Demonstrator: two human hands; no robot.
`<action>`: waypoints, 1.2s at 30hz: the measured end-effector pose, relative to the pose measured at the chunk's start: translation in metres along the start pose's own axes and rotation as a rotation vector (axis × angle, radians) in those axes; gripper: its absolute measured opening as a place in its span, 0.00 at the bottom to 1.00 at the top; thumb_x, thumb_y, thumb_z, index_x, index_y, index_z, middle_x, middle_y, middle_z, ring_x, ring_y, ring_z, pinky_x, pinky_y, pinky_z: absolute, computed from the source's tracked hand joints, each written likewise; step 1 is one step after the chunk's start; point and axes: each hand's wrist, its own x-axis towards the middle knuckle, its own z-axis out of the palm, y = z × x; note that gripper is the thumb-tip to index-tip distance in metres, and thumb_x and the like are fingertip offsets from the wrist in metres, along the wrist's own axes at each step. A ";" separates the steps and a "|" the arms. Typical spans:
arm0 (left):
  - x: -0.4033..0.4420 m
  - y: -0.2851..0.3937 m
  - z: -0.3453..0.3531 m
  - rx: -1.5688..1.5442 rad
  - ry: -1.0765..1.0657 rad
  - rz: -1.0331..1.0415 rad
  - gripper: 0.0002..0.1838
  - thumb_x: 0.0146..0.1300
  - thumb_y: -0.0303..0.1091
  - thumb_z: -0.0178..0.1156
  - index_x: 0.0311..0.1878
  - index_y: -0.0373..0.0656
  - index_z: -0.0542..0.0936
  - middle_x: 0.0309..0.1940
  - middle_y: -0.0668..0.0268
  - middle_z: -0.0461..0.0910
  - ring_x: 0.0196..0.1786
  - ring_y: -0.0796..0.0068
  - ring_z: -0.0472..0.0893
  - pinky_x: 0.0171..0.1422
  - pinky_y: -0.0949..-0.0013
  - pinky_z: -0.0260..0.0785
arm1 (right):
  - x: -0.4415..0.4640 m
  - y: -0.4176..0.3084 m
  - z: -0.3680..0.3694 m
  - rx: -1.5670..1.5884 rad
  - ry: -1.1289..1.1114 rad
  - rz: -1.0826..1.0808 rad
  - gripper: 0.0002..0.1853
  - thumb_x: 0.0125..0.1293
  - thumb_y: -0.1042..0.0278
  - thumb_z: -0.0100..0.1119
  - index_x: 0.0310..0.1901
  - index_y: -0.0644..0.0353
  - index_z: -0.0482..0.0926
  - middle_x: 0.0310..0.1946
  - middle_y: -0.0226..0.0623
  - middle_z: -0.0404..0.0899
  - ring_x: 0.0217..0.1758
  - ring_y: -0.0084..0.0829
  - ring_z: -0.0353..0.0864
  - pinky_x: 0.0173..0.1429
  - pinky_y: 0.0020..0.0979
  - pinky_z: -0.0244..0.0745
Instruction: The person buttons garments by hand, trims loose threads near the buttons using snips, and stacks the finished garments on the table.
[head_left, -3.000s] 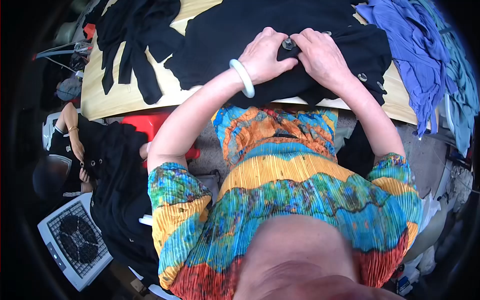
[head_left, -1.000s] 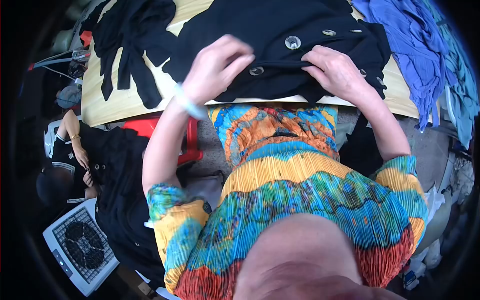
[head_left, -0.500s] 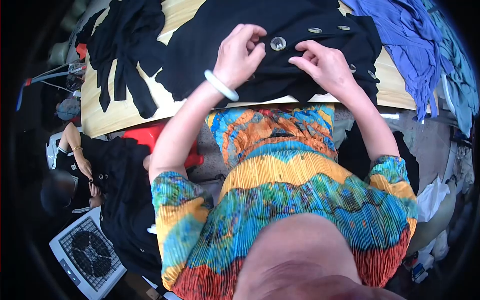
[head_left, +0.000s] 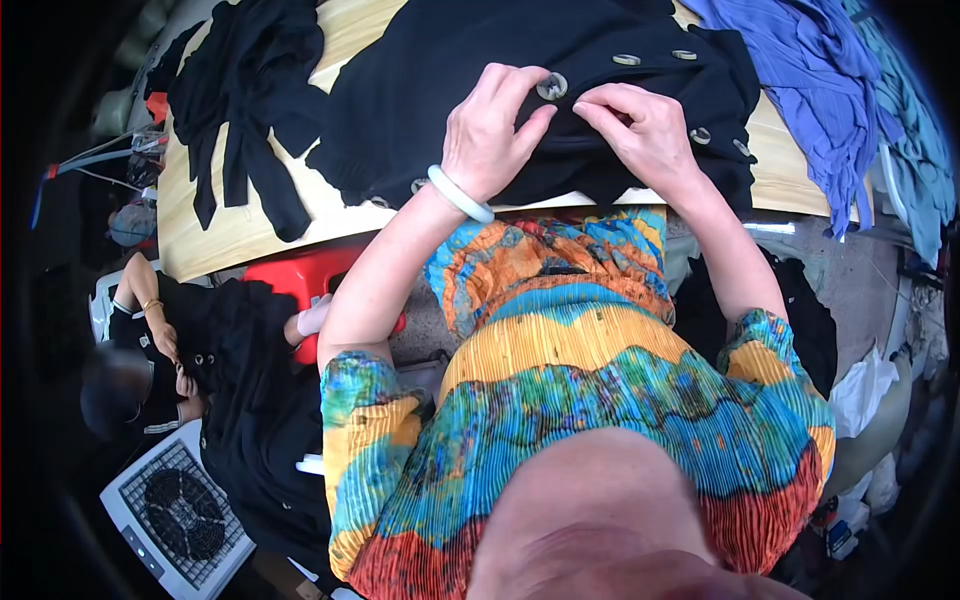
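Note:
A black garment [head_left: 430, 90] with large round buttons is spread on the table in front of me. My left hand [head_left: 492, 130], wearing a pale bangle [head_left: 460, 196], has its thumb and index finger apart. Its index fingertip is at the edge of a big button [head_left: 552, 88]. Just right of that button, my right hand [head_left: 643, 135] pinches thumb and index finger together; anything between them is too small to make out. More buttons show beyond it, such as one button [head_left: 627, 60] near the top and another button [head_left: 699, 136] beside my right wrist.
Black fabric strips [head_left: 250, 110] lie on the left of the wooden table [head_left: 330, 190]. Purple cloth [head_left: 800, 90] and teal cloth [head_left: 915, 160] hang at the right. Below left, another person's hands [head_left: 178, 365] work on black cloth, near a red stool [head_left: 340, 265] and a fan unit [head_left: 185, 510].
My left hand has shifted right and its index finger has come to the button. My right thumb and index finger have closed together. The garment has shifted slightly.

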 end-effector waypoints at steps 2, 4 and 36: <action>0.003 0.000 0.001 0.043 0.005 0.056 0.17 0.48 0.29 0.65 0.44 0.46 0.76 0.34 0.64 0.72 0.29 0.68 0.75 0.30 0.69 0.71 | -0.001 0.000 0.000 0.033 0.024 -0.024 0.06 0.56 0.70 0.60 0.32 0.63 0.80 0.27 0.38 0.79 0.29 0.33 0.80 0.33 0.28 0.73; 0.007 0.001 0.003 0.104 0.023 0.106 0.18 0.47 0.30 0.67 0.44 0.47 0.78 0.33 0.66 0.72 0.26 0.73 0.73 0.29 0.73 0.70 | -0.002 -0.001 -0.001 0.049 0.036 -0.030 0.06 0.56 0.70 0.59 0.31 0.62 0.79 0.26 0.39 0.79 0.29 0.36 0.79 0.33 0.30 0.73; -0.025 0.016 -0.032 -0.440 -0.319 -0.294 0.01 0.55 0.21 0.60 0.29 0.34 0.78 0.29 0.66 0.77 0.30 0.84 0.73 0.33 0.82 0.65 | -0.016 0.002 -0.015 0.006 -0.117 -0.023 0.08 0.56 0.69 0.61 0.32 0.65 0.79 0.28 0.39 0.78 0.31 0.34 0.78 0.35 0.28 0.72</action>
